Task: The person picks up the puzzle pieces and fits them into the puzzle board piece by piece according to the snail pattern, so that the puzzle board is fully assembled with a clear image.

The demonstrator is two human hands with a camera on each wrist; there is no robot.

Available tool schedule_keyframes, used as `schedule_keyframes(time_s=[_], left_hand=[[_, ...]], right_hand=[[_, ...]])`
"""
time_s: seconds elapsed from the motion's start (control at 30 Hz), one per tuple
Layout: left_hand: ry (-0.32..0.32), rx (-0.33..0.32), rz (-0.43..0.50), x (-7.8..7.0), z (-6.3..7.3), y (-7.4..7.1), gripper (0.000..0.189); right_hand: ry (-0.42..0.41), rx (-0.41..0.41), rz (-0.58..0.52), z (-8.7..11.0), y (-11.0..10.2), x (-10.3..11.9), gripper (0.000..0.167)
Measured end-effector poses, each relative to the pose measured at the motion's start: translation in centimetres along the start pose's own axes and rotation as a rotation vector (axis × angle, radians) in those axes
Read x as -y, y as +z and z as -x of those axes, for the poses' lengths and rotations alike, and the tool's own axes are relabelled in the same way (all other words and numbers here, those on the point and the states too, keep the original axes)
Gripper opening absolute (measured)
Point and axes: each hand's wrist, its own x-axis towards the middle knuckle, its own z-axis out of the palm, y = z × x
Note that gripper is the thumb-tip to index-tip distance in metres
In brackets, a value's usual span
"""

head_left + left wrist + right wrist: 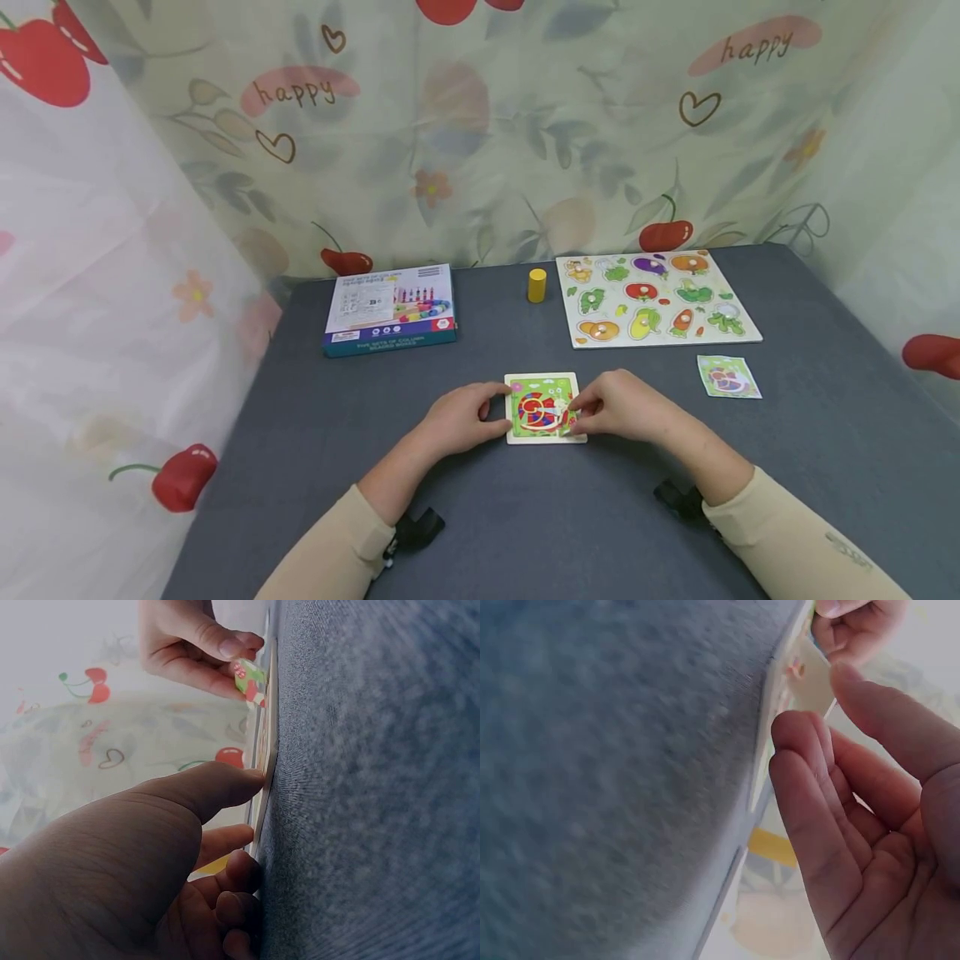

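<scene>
A small square jigsaw board [545,440] lies on the table before me, with a pale frame and a red, blue and green picture. My left hand [463,419] holds its left edge, thumb and forefinger at the frame, the other fingers bent beneath. Over the board's right side, my right hand [626,406] pinches a jigsaw piece [250,679], printed green and red. In the left wrist view the piece stands tilted above the board. Its pale back [814,688] shows in the right wrist view. My right fingers cover part of the picture.
A boxed set [390,310] lies at the back left. A yellow cylinder [537,286] stands at the back, beside a large vegetable puzzle board [660,300]. A small printed card [729,377] lies to the right. Patterned curtains [465,167] enclose the grey table [570,525].
</scene>
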Motion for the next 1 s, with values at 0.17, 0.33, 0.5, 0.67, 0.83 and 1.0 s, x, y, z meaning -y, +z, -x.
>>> schedule_keyframes(time_s=[0.17, 0.33, 0.5, 0.67, 0.83, 1.0], left_hand=[[0.010, -0.003, 0.006, -0.1, -0.1, 0.0, 0.056], [0.010, -0.004, 0.005, 0.0, -0.1, 0.0, 0.056], [0.014, -0.006, -0.001, 0.2, -0.1, 0.1, 0.056], [0.006, -0.010, 0.002, 0.3, -0.2, 0.1, 0.056], [-0.001, -0.013, 0.003, 0.2, -0.1, 0.2, 0.056], [0.001, -0.010, 0.015, 0.4, 0.0, 0.2, 0.057]], right_hand=[[0.013, -0.013, 0.058, -0.2, 0.5, -0.1, 0.023], [0.048, 0.000, 0.123, -0.4, 0.8, 0.0, 0.031], [0.063, 0.024, 0.168, -0.8, 1.1, 0.2, 0.038], [0.065, 0.002, 0.231, -1.1, 1.2, 0.4, 0.027], [0.074, 0.016, 0.264, -1.1, 1.3, 0.5, 0.026], [0.049, 0.037, 0.255, -1.0, 1.0, 0.4, 0.028]])
